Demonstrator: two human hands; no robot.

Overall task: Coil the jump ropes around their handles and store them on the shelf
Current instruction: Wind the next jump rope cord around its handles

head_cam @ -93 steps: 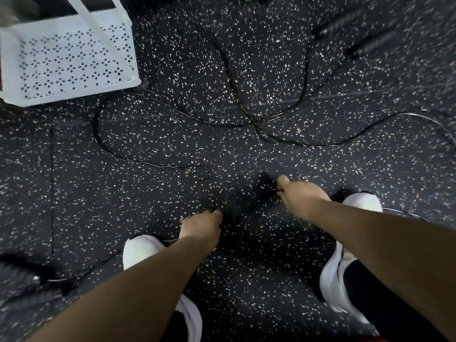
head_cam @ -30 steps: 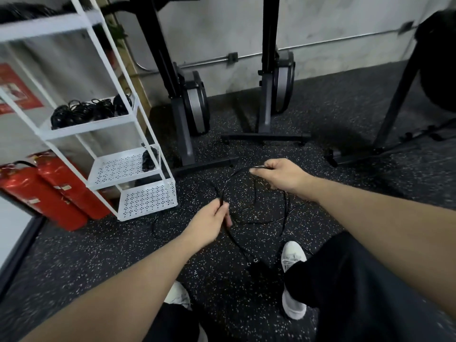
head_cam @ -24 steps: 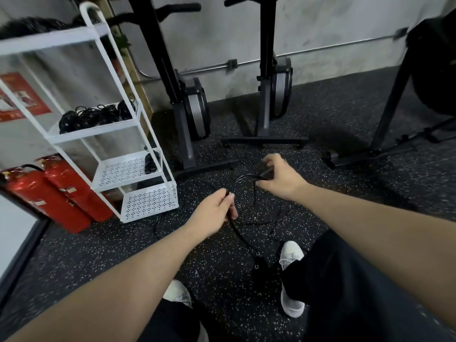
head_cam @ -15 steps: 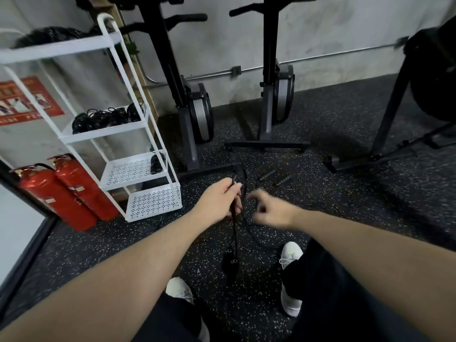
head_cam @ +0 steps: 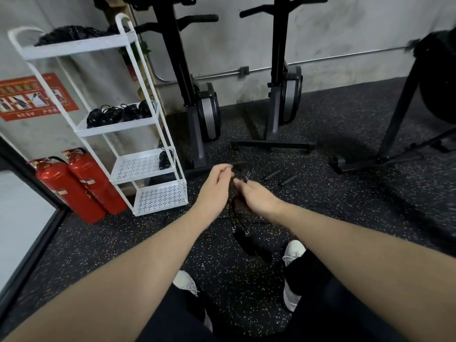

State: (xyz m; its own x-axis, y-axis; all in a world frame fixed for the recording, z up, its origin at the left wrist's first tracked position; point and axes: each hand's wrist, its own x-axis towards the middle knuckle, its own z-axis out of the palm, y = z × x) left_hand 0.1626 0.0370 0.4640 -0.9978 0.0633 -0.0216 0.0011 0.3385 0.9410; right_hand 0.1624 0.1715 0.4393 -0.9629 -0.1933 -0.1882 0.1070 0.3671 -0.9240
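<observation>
Hands meeting in front of the chest, forearms reaching in from both lower corners. Left hand (head_cam: pixel 217 186) raised, palm turned inward, grip clenched around the cord of the jump rope (head_cam: pixel 234 215), which is hanging down from the fist. Right hand (head_cam: pixel 256 196) just beside it, fingers blurred and pointing toward the left hand, apparently pinching a loop of the same cord; cannot tell how firmly. Both handles (head_cam: pixel 249 243) dangling together below the hands, above the speckled floor (head_cam: pixel 123 243), between two white shoes. Another pair of handles (head_cam: pixel 281 177) lying on the floor beyond the hands. White shelf (head_cam: pixel 158 134) standing to the left, already carrying coiled ropes (head_cam: pixel 118 113) on its upper tiers, beside two red extinguishers (head_cam: pixel 81 186).

Compared with half a second ago: right hand now sitting higher and closer against the left, handles hanging as a side-by-side pair, shelf showing more fully, with the view tipping upward.
</observation>
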